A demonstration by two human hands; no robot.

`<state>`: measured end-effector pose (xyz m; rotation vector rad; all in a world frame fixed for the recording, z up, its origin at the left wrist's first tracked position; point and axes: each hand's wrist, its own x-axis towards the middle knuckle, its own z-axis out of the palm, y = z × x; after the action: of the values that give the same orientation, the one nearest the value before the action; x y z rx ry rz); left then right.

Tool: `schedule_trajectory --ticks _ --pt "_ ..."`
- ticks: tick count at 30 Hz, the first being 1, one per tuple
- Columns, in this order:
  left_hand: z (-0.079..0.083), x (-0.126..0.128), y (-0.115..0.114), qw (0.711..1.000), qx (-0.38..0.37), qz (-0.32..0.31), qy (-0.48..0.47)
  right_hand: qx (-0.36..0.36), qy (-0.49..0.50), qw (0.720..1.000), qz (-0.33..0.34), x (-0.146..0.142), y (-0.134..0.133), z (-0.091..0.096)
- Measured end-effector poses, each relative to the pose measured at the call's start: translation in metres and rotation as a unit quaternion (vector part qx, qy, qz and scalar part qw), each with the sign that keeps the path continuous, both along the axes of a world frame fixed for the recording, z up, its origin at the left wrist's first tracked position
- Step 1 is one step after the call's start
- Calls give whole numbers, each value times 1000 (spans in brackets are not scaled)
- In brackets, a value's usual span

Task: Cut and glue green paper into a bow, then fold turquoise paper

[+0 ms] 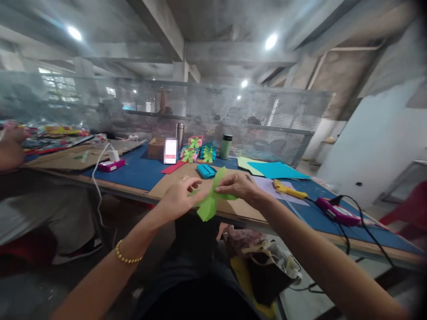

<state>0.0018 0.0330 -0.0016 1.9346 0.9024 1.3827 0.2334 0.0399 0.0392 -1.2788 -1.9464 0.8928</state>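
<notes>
A bright green cut-out (209, 208) with several petal-like lobes, of paper or felt, is held up over the near edge of the table. My right hand (239, 186) pinches it near its middle from the right. From the left, my left hand (178, 198) grips its left lobe between thumb and fingers, partly hiding it. Just beyond my hands, a small blue folded piece (206, 171) lies on a brown board (173, 181). Farther back stand several pink and blue pieces (190, 153) topped with similar green shapes.
To the right are a yellow glue gun (289, 190), a purple power strip (337, 212) with black cables, and blue sheets (278, 170). A lit phone (170, 151), a green bottle (226, 146) and a cardboard box (156, 149) stand behind. Another person's arm (11, 149) shows at far left.
</notes>
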Motion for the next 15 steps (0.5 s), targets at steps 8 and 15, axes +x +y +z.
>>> schedule_trajectory --ticks 8,15 --pt "8 37 37 971 -131 -153 129 -16 -56 998 20 3 15 4" --pt "2 50 47 968 -173 -160 91 51 -152 987 23 31 46 -6"
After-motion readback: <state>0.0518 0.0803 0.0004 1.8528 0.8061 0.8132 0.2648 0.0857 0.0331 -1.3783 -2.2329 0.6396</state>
